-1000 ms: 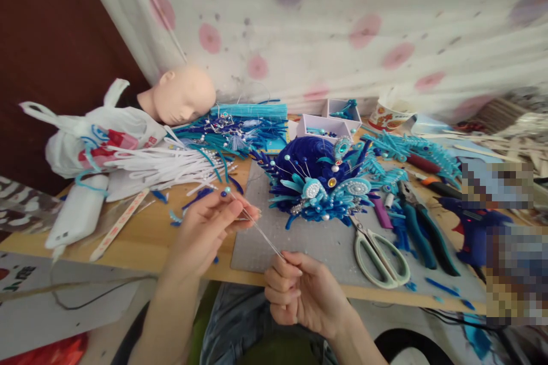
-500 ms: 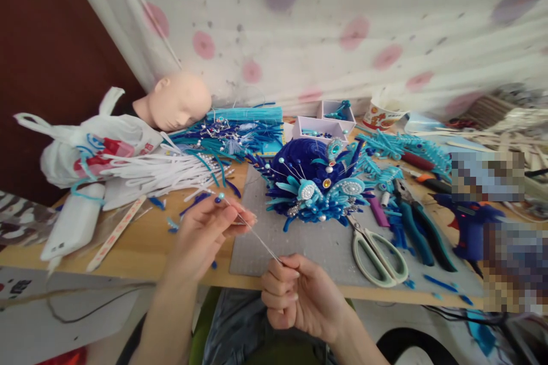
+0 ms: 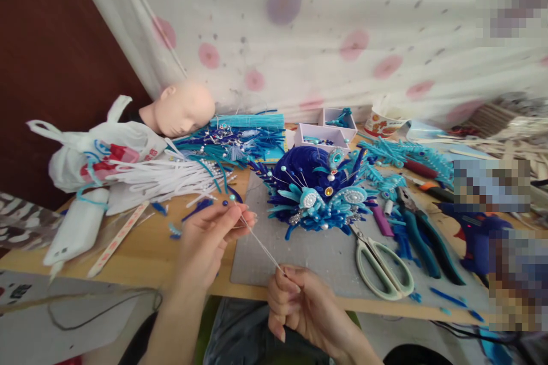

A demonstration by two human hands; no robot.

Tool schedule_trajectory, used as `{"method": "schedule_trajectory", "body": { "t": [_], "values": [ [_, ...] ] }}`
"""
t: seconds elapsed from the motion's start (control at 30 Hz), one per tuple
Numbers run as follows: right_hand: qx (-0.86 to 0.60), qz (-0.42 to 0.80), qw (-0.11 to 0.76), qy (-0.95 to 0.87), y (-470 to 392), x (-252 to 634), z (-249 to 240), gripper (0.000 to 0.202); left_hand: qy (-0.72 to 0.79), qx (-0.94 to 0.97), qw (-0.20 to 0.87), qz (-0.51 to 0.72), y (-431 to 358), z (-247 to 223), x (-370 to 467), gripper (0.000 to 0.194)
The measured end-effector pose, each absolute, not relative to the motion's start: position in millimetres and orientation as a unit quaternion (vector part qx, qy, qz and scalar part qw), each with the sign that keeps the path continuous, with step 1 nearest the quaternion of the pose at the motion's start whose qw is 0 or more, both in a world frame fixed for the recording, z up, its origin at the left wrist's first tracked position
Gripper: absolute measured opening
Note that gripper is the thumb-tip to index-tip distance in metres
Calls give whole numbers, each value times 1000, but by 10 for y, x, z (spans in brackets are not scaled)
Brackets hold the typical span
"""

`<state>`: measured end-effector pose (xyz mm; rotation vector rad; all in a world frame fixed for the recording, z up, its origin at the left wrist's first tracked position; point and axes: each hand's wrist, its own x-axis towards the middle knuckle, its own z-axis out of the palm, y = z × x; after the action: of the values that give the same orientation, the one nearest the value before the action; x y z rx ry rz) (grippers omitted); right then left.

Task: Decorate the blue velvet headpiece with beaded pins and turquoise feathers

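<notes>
Between thumb and fingers, my left hand [image 3: 208, 239] pinches thin wires just below their beaded ends. A dark blue bead [image 3: 225, 203] and a pale turquoise bead [image 3: 232, 197] stick out above the fingertips. The wires [image 3: 264, 248] run taut down to my right hand [image 3: 302, 302], which is closed on their lower ends. Beyond both hands sits a blue and turquoise ornamental headpiece [image 3: 323, 202] with pearls, gems and bead-tipped wires, resting on a grey cutting mat [image 3: 252, 262]. Neither hand touches it.
Right of the headpiece lie scissors [image 3: 381, 268], pliers [image 3: 422, 234] and a dark blue glue gun [image 3: 468, 234]. White boxes [image 3: 317, 138] of beads stand behind. At left are a mannequin head [image 3: 182, 108], white pipe cleaners [image 3: 171, 177], a plastic bag [image 3: 68, 165] and a white power bank [image 3: 79, 228].
The whole view has shifted slightly, so things sit a little lower and to the right. Both hands keep their pinch on the wires, and the two beads now show further apart.
</notes>
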<state>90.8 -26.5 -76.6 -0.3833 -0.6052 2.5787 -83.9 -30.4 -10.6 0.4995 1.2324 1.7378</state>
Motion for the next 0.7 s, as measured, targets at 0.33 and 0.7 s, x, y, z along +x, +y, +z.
{"method": "schedule_trajectory", "body": {
  "t": [0.33, 0.7],
  "values": [
    [-147, 907, 303, -252, -267, 877, -794, 42, 489, 159, 452, 729, -307, -148, -814, 32],
    [-307, 735, 298, -526, -244, 963, -786, 51, 502, 238, 493, 670, -408, -243, -744, 29]
  ]
}}
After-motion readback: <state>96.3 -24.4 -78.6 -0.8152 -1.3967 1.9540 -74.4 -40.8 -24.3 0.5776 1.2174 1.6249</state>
